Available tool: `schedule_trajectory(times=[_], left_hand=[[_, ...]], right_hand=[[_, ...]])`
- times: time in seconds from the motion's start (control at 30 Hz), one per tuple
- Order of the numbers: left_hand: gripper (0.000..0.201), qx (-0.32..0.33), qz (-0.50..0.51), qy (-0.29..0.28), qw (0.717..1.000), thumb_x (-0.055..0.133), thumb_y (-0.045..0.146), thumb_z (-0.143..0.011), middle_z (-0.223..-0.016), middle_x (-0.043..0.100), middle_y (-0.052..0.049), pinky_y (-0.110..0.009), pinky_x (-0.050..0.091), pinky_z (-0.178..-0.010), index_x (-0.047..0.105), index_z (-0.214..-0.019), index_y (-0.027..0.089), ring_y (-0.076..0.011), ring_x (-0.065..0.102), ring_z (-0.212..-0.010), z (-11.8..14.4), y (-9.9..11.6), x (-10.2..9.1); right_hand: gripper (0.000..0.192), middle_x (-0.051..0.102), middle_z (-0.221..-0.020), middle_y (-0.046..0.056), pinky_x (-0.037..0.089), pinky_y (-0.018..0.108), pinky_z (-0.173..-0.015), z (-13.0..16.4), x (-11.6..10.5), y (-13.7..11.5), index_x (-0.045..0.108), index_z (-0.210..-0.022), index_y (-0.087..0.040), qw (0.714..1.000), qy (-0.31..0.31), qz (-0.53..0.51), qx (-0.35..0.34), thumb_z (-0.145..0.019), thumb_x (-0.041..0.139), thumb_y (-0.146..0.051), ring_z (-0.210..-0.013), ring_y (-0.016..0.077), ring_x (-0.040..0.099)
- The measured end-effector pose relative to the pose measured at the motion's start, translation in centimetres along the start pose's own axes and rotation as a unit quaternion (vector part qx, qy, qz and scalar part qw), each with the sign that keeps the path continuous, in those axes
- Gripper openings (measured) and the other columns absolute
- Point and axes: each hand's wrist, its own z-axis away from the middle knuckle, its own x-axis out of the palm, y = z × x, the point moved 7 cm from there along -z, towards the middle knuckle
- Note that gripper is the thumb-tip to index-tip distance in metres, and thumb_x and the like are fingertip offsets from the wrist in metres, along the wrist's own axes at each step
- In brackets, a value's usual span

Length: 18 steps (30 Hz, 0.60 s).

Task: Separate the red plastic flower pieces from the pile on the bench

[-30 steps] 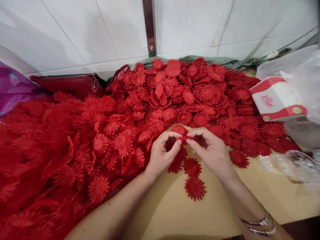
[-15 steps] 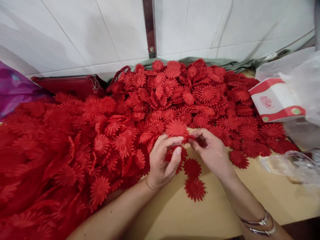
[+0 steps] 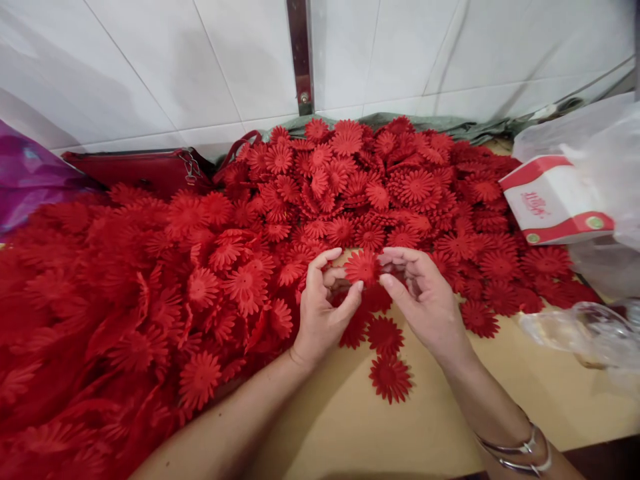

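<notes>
The red flower (image 3: 361, 267) was held up between both hands, just above the table (image 3: 350, 427) and in front of the big flower pile (image 3: 280, 220). It looked thin, light and bendy, best held by its petal tips. The left hand (image 3: 323, 310) and right hand (image 3: 425, 300) curled in, palms facing, each pinching one side.

Two hands, the left hand (image 3: 320, 313) and right hand (image 3: 425, 300), are sharing one red flower (image 3: 361, 267) at mid-frame, three loose flowers (image 3: 390, 377) are lying below them, an uncountable heap (image 3: 300, 200) is filling the left and centre, and one box (image 3: 553, 200) is sitting at right
</notes>
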Motion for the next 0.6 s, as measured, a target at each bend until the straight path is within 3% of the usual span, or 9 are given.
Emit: schedule_trajectory(times=[0.13, 0.27, 0.43, 0.6], left_hand=[[0.048, -0.047, 0.040, -0.058, 0.996, 0.078, 0.027, -0.085, -0.102, 0.075, -0.005, -0.028, 0.055, -0.086, 0.056, -0.128, 0.023, -0.0170, 0.071, -0.092, 0.0, -0.7, 0.8], [0.039, -0.094, 0.097, -0.056, 0.989, 0.080, 0.035, -0.083, -0.100, 0.075, -0.005, -0.027, 0.057, -0.082, 0.065, -0.115, 0.020, -0.0147, 0.071, -0.086, -0.6, -1.5, 0.7], [0.042, -0.137, 0.122, -0.077, 0.980, 0.083, 0.037, -0.080, -0.089, 0.073, -0.002, -0.025, 0.057, -0.077, 0.068, -0.115, 0.020, -0.0116, 0.067, -0.075, -1.0, -1.6, 0.9], [0.026, -0.127, 0.098, -0.082, 0.984, 0.082, 0.040, -0.080, -0.078, 0.070, 0.000, -0.023, 0.053, -0.075, 0.069, -0.082, 0.017, -0.0108, 0.062, -0.072, -1.0, -1.3, 0.9]], right_hand=[[0.027, 0.069, -0.107, 0.003, 0.053, 0.035, -0.095, 0.2, 0.0, 0.1, 0.063, -0.111, -0.028, 0.999, 0.035, -0.019, -0.003, -0.086, 0.074, -0.028, -0.100, 0.0186, 0.065], [0.022, 0.068, -0.100, 0.001, 0.053, 0.032, -0.088, 0.2, 0.0, 0.2, 0.062, -0.105, -0.029, 0.998, 0.043, -0.037, -0.004, -0.087, 0.073, -0.026, -0.091, 0.0169, 0.065], [0.013, 0.068, -0.107, 0.003, 0.054, 0.033, -0.087, 0.4, 0.1, 0.0, 0.063, -0.099, -0.027, 0.999, 0.032, -0.025, -0.034, -0.089, 0.071, -0.025, -0.095, 0.0178, 0.065], [0.005, 0.063, -0.113, 0.006, 0.051, 0.040, -0.098, 0.2, 0.3, -0.7, 0.067, -0.096, -0.027, 0.996, 0.008, 0.038, -0.082, -0.092, 0.068, -0.024, -0.109, 0.0221, 0.064]])
